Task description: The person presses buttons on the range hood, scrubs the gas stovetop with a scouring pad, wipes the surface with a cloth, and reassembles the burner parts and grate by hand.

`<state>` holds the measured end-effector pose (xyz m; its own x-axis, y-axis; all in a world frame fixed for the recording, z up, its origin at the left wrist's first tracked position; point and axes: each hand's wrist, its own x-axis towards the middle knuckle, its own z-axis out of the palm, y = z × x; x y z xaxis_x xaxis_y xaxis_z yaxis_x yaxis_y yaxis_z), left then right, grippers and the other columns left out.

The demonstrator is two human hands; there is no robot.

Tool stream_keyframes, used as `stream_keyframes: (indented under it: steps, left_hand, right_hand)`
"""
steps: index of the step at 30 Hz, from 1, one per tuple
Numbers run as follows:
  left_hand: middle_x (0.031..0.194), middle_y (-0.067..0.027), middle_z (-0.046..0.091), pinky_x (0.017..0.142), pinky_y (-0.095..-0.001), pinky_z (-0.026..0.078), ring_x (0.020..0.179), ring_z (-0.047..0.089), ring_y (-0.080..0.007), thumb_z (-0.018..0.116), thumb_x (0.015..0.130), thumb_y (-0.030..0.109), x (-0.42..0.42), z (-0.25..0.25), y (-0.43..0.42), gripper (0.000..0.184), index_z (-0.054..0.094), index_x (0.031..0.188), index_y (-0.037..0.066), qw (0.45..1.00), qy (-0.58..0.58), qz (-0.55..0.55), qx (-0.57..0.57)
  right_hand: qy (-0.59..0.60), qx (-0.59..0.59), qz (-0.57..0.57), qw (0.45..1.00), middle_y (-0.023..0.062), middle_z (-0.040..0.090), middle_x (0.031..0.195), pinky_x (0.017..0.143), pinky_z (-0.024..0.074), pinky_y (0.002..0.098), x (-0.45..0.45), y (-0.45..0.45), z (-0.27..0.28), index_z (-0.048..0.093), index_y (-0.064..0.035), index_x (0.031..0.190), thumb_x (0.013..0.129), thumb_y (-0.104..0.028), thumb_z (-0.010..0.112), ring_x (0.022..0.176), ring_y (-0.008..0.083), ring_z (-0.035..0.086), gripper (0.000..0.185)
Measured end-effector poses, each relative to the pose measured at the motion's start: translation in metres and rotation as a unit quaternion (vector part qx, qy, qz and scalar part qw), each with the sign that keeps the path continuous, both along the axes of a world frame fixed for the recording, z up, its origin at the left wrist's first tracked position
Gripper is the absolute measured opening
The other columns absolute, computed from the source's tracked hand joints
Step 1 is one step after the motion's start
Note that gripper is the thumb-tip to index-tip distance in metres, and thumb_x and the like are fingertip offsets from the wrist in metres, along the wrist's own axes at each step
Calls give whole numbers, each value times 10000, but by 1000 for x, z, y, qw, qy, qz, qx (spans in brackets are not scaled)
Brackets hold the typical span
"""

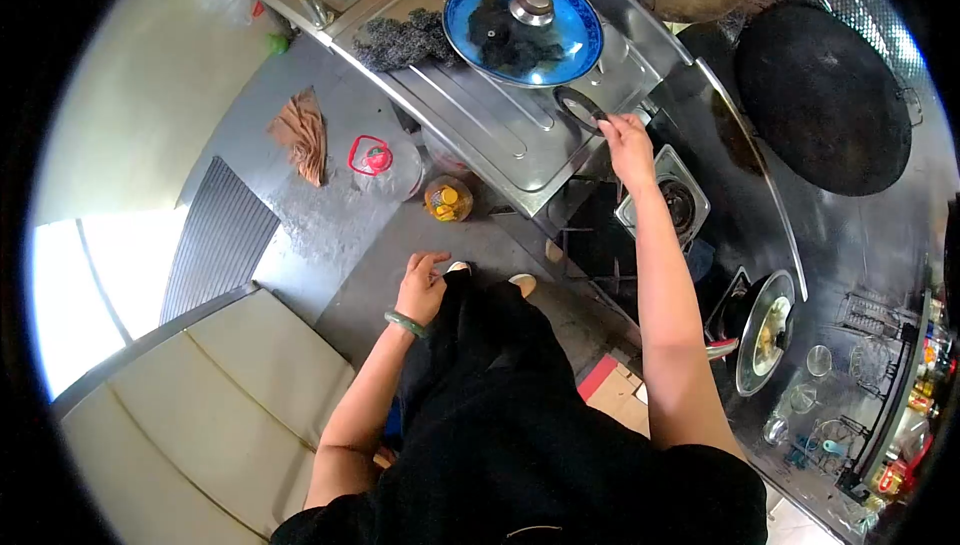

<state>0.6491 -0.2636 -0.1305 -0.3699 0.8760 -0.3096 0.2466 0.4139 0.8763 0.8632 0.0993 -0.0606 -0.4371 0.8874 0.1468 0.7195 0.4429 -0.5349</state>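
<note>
My right hand (631, 152) reaches forward to the steel counter's near right corner. Its fingers are closed on the edge of a black ring-shaped object (577, 105); its exact kind is unclear. Just beyond the ring, a blue-and-white rimmed bowl (452, 32) stands on the ribbed drainboard (470, 110). A glass lid with a steel knob (532, 8) covers dark contents in it. Beside the bowl lies a dark grey crumpled heap (405, 41). My left hand (421, 288), a green bangle at the wrist, hangs in front of my body with fingers apart and nothing in it.
A gas burner (677, 207) sits below my right forearm. Farther right are a lidded pan (764, 335) with food and a large black wok (822, 98). An oil bottle (447, 199), a red-capped jug (385, 167) and a brown cloth (298, 135) are on the floor.
</note>
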Motion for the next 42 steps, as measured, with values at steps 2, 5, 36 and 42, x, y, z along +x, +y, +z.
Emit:
stream_keyframes:
  steps: [2,5,36,42]
  left_hand:
    - [1147,-122,573,814,-341,522,888,606,-241,549,792,-31,1,-3,-1,411,642,1181,67,1000,3,0,4]
    - [1156,-121,574,823,-349,528,895,613,-247,552,790,-31,1,-6,-3,413,642,1180,73,1000,-3,6,-2]
    - [1159,-117,584,825,-339,529,907,615,-242,536,781,-81,2,-29,-2,463,637,1204,81,1000,10,-19,-23]
    - [1136,-115,586,791,-345,537,841,611,-241,529,767,-70,3,-34,-7,451,642,1179,74,997,32,-30,-56]
  right_hand:
    - [5,-9,-2,1000,196,652,1094,896,495,395,5,2,1,718,-30,1099,942,-265,647,998,348,636,291]
    - [1,-24,-6,1000,190,650,1077,890,488,393,8,5,-1,715,-39,1102,950,-250,640,999,349,630,271]
    - [-186,127,109,968,101,690,969,826,499,439,33,-13,56,737,-110,1072,848,-320,728,940,278,657,307]
    - [-217,-36,-78,972,144,671,980,814,529,392,183,33,75,742,-97,1066,848,-254,736,907,302,678,269]
